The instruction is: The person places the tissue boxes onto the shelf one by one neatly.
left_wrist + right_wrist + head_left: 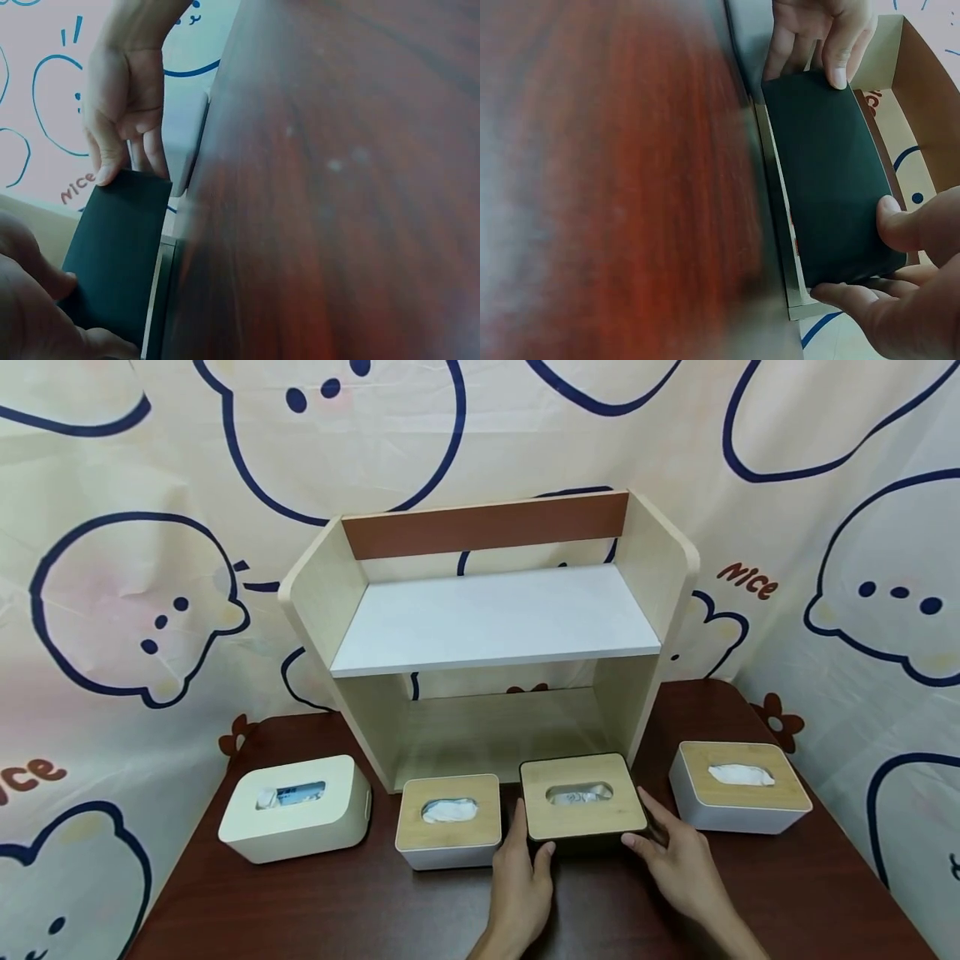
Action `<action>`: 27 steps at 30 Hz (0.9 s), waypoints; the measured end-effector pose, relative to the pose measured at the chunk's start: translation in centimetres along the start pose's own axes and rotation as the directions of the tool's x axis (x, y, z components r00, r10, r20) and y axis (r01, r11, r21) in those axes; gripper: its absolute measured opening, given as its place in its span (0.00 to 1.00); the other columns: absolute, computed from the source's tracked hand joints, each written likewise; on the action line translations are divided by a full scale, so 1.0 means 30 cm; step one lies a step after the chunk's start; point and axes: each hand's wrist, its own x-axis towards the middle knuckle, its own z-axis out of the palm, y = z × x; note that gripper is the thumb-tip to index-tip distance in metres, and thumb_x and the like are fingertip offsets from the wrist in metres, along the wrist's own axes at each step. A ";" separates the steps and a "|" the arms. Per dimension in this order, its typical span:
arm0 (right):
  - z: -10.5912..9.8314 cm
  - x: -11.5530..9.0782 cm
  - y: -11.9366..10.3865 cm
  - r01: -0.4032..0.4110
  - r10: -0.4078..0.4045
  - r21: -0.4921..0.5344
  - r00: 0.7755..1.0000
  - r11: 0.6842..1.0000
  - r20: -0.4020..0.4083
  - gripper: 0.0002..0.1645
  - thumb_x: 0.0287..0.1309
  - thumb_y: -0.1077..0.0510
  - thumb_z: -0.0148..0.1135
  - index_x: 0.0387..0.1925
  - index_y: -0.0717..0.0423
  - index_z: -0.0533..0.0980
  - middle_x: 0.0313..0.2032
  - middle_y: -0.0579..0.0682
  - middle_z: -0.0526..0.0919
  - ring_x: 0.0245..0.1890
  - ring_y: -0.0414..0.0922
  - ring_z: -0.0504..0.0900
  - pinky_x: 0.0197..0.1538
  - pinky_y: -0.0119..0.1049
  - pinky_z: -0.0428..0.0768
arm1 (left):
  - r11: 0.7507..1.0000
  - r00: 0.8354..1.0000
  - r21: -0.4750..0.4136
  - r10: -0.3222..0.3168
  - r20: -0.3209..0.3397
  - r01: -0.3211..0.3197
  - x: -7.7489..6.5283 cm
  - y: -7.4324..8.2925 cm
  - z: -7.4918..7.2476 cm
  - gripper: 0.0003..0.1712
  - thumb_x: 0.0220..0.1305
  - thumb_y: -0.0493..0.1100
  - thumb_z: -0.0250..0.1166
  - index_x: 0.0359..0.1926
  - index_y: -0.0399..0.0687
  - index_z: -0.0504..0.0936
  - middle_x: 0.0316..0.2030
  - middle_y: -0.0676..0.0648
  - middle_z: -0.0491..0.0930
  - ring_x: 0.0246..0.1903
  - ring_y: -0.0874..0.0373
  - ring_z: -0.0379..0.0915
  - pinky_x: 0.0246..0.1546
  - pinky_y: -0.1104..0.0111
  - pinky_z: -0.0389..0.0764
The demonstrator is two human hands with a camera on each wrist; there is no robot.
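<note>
A black tissue box (585, 822) with a light wood lid is in front of the small shelf's lower right side. My left hand (521, 881) grips its left end and my right hand (678, 860) grips its right end. White tissue shows through the lid's oval slot. In the left wrist view, the box's dark front (120, 240) spans between both hands, thumbs on that face. From the right wrist, the same dark face (829, 172) lies between my right hand (907, 277) and left hand (817, 34). The fingers behind the box are partly hidden.
A two-level shelf (495, 614) with a white upper board stands at the back. Left of the held box are a white wood-lidded tissue box (448, 835) and an all-white one (300, 835). Another wood-lidded box (738, 806) stands at right on the dark wooden table (360, 910).
</note>
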 end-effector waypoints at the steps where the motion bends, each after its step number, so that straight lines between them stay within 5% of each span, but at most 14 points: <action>1: 0.000 0.006 -0.001 0.006 -0.007 -0.006 1.000 1.000 -0.013 0.44 0.65 0.62 0.75 0.78 0.64 0.68 0.70 0.68 0.76 0.67 0.59 0.78 0.53 0.42 0.89 | 1.000 1.000 -0.008 -0.001 -0.011 0.000 0.005 0.002 0.006 0.41 0.77 0.31 0.63 0.82 0.28 0.55 0.79 0.30 0.63 0.78 0.36 0.62 0.74 0.42 0.70; 17: 0.048 0.080 0.007 0.042 -0.036 0.048 0.992 0.998 -0.122 0.40 0.69 0.67 0.70 0.79 0.64 0.67 0.70 0.70 0.76 0.65 0.61 0.80 0.59 0.47 0.86 | 0.995 0.987 -0.071 0.054 -0.151 -0.065 0.075 -0.001 0.062 0.36 0.77 0.26 0.58 0.81 0.26 0.57 0.78 0.28 0.63 0.78 0.36 0.62 0.73 0.43 0.72; 23: 0.061 0.113 0.008 0.044 -0.035 0.063 0.990 0.997 -0.136 0.41 0.69 0.65 0.71 0.79 0.63 0.67 0.70 0.68 0.76 0.65 0.59 0.79 0.57 0.34 0.85 | 0.992 0.974 -0.058 0.094 -0.205 -0.108 0.116 -0.004 0.068 0.36 0.75 0.24 0.58 0.80 0.24 0.59 0.77 0.28 0.66 0.76 0.36 0.65 0.72 0.42 0.73; 27: 0.072 0.133 0.007 0.034 -0.021 0.092 0.990 0.995 -0.139 0.40 0.70 0.64 0.70 0.79 0.62 0.67 0.70 0.68 0.76 0.66 0.60 0.80 0.60 0.42 0.85 | 0.991 0.970 -0.049 0.107 -0.218 -0.121 0.143 -0.009 0.062 0.34 0.76 0.24 0.57 0.78 0.22 0.60 0.76 0.25 0.66 0.75 0.34 0.66 0.72 0.41 0.73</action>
